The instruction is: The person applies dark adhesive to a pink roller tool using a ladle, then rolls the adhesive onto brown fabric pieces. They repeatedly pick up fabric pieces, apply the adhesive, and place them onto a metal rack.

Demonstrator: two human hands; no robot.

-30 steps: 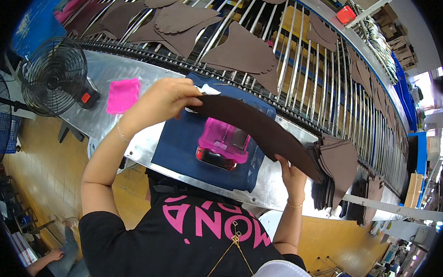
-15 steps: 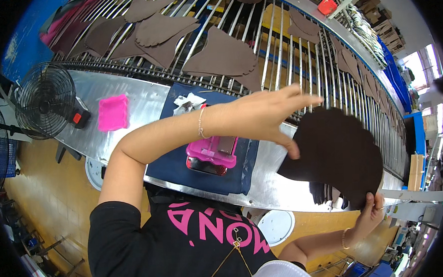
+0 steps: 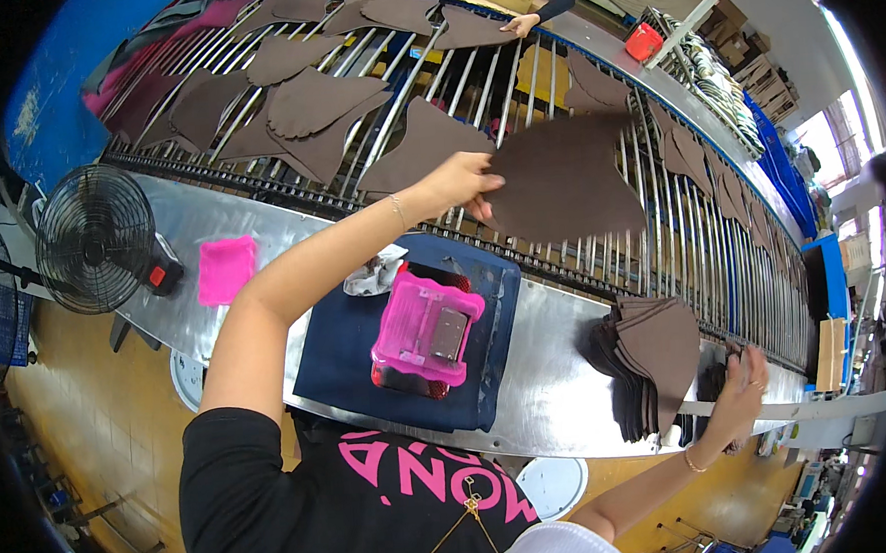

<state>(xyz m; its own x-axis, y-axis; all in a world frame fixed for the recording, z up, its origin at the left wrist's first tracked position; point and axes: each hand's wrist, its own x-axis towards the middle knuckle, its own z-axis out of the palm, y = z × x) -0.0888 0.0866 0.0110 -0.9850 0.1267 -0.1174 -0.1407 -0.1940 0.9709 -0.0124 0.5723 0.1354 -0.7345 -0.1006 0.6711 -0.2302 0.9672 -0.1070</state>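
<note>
My left hand [image 3: 455, 183] reaches forward over the roller conveyor [image 3: 692, 253] and pinches the edge of a brown cut fabric piece [image 3: 563, 182], holding it flat above the bars. My right hand [image 3: 740, 393] hangs at the right end of the metal table [image 3: 554, 381], fingers spread, close to a stack of brown pieces [image 3: 658, 360] but holding nothing. A pink tool [image 3: 426, 332] rests on a dark blue mat [image 3: 367, 361] in front of me.
Several brown pieces [image 3: 309, 108] lie spread on the conveyor. A black fan [image 3: 95, 240] and a pink pad [image 3: 226, 269] stand at the left. Another person's hand [image 3: 522, 22] works at the far side. A red box [image 3: 643, 42] sits far right.
My left hand has carried the brown piece from above the stack forward onto the conveyor. My right hand let go of it and moved up beside the stack.
</note>
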